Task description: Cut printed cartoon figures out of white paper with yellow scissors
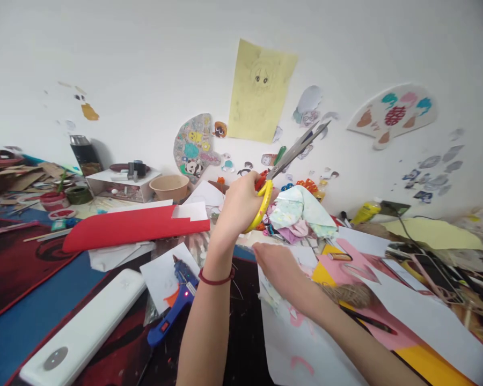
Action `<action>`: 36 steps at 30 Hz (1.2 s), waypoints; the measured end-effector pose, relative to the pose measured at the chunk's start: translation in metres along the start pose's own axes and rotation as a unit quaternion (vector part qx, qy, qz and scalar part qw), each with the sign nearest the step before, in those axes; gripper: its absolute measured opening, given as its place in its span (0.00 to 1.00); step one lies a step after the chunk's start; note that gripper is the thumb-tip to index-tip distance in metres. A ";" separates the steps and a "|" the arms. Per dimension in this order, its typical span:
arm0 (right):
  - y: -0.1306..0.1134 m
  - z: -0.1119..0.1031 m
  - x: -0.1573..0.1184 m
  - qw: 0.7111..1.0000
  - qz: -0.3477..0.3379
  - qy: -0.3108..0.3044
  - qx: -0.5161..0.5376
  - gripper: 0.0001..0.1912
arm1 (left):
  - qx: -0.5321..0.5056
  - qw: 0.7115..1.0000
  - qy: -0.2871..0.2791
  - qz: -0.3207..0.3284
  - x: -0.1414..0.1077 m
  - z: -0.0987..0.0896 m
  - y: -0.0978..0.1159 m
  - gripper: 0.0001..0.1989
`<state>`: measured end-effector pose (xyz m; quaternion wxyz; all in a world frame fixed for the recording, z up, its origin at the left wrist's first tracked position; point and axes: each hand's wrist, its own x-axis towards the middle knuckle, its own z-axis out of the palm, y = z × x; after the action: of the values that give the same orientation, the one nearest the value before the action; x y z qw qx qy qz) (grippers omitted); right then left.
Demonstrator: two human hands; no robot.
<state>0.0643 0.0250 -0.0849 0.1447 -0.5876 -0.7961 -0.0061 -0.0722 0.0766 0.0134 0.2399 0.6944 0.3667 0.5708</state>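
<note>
Scissors (286, 161) gripped at yellow handle (268, 199) by left hand (242, 202), mid-frame; judged light, stiff, best held there. Right hand (280, 272): grip hidden.

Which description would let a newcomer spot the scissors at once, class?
Find the yellow sheet on the white wall. Near its lower right corner are raised scissors pointing up and rightward. Unlike the small wall pictures behind, they have slim metal blades and a yellow handle loop.
</note>
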 end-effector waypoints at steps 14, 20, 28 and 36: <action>0.024 -0.083 -0.004 0.761 -0.011 0.365 0.536 0.09 | -0.157 0.987 -0.008 0.032 -0.013 -0.008 0.046 0.17; 0.032 -0.085 -0.012 0.730 -0.014 0.408 0.548 0.07 | -0.139 0.990 -0.020 0.018 -0.018 -0.002 0.049 0.15; 0.037 -0.094 -0.015 0.774 -0.049 0.408 0.482 0.06 | -0.135 0.989 -0.037 0.044 -0.021 0.005 0.058 0.15; 0.058 -0.107 -0.008 0.715 -0.250 0.650 -0.066 0.21 | -0.090 0.995 0.050 -0.006 -0.020 0.012 0.062 0.17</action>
<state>0.1445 0.0166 0.0062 0.5805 -0.2272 -0.6215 -0.4745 -0.0472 0.0241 0.0450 0.2860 0.6387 0.3292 0.6339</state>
